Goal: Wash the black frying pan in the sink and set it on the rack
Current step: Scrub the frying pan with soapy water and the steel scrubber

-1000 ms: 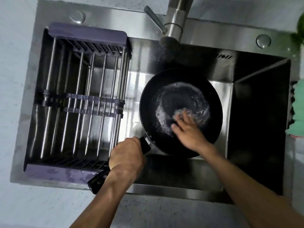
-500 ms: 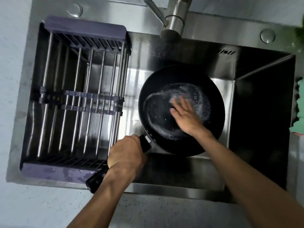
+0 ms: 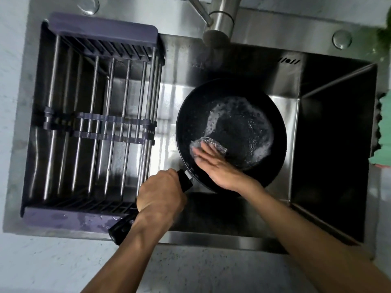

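Both hands are engaged: the handle of the frying pan is gripped by the left hand, a scourer is pressed under the right hand's flat fingers, and suds beyond those fingertips could loosen the grip.

The frying pan sits in the sink, right of the dish rack that spans the basin's left part. The faucet stands behind the pan. The left hand grips the pan's handle at the near left. The right hand presses a scrubber inside the pan, near its left wall.
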The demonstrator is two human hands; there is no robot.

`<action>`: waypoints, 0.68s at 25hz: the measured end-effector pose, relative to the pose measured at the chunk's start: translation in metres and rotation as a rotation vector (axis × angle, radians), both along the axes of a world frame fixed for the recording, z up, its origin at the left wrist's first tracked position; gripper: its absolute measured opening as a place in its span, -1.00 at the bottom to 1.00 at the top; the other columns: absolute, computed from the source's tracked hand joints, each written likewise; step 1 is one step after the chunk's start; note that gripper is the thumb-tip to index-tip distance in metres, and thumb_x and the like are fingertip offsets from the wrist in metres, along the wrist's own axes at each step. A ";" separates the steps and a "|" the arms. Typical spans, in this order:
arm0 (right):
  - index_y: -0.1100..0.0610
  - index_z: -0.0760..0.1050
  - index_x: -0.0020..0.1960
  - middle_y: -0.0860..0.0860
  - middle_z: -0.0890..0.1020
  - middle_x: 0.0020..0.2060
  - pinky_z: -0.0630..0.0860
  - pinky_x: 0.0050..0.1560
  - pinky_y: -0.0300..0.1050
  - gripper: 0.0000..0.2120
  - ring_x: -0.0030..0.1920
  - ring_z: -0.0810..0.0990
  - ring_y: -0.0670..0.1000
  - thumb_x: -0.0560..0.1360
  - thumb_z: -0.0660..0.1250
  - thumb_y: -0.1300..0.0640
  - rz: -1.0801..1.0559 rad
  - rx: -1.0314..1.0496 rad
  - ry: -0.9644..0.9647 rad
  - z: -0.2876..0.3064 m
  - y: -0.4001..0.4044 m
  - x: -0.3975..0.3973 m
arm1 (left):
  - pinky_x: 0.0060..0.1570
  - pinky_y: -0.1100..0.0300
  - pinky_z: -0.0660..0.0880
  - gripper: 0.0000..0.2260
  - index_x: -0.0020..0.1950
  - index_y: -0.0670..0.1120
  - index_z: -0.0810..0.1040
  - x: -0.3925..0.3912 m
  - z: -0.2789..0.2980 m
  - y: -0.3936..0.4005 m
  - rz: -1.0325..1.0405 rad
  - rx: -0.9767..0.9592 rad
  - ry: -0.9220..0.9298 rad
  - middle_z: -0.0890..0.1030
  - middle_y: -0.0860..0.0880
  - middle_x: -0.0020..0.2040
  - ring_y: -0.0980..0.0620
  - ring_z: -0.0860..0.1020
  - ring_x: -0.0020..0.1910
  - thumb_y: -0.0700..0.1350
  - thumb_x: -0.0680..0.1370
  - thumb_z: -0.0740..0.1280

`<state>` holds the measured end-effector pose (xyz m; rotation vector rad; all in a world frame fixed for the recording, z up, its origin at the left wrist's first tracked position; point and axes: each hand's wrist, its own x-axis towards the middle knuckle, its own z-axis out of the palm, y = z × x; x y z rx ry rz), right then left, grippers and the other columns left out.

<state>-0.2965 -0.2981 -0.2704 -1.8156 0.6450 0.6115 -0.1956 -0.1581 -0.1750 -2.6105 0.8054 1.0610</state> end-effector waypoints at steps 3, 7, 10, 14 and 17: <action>-0.21 0.03 0.60 -0.17 -0.21 0.60 -0.32 0.54 0.05 -0.50 0.59 -0.30 -0.04 0.69 -0.02 -0.20 -0.061 -0.178 0.048 -0.006 -0.051 0.028 | -0.27 0.14 0.41 -0.74 0.07 -0.07 0.53 0.001 0.000 -0.001 0.013 0.004 0.004 0.53 -0.03 -0.19 -0.09 0.55 -0.20 -0.12 0.39 0.39; -0.15 -0.05 0.62 -0.14 -0.30 0.58 -0.38 0.45 -0.05 -0.43 0.57 -0.36 0.03 0.66 -0.08 -0.28 0.031 -0.113 0.195 -0.003 -0.014 -0.018 | -0.28 0.13 0.42 -0.77 0.07 -0.08 0.53 -0.001 0.000 0.000 -0.002 0.003 -0.003 0.60 -0.05 -0.10 -0.12 0.61 -0.12 -0.15 0.42 0.36; -0.18 -0.02 0.61 -0.23 -0.25 0.56 -0.38 0.49 -0.08 -0.48 0.57 -0.32 -0.06 0.68 -0.08 -0.24 -0.019 0.014 -0.073 -0.008 -0.032 0.036 | -0.28 0.14 0.40 -0.77 0.04 -0.07 0.53 0.000 -0.002 -0.001 0.010 0.006 -0.001 0.56 -0.02 -0.18 -0.09 0.58 -0.18 -0.13 0.39 0.38; -0.18 -0.06 0.61 -0.20 -0.31 0.56 -0.30 0.56 0.13 -0.44 0.56 -0.37 -0.04 0.65 -0.11 -0.29 -0.128 -0.206 0.214 -0.016 -0.039 -0.012 | -0.27 0.15 0.40 -0.78 0.06 -0.07 0.53 0.000 0.000 0.000 0.007 -0.001 0.000 0.60 -0.03 -0.12 -0.10 0.61 -0.12 -0.14 0.42 0.36; -0.17 -0.09 0.61 -0.28 -0.29 0.52 -0.32 0.55 0.01 -0.41 0.56 -0.35 -0.11 0.63 -0.10 -0.29 -0.150 0.095 -0.236 -0.016 0.000 0.035 | -0.26 0.14 0.39 -0.76 0.07 -0.07 0.51 0.000 -0.002 0.000 -0.004 -0.002 0.001 0.60 -0.04 -0.06 -0.11 0.61 -0.08 -0.14 0.41 0.34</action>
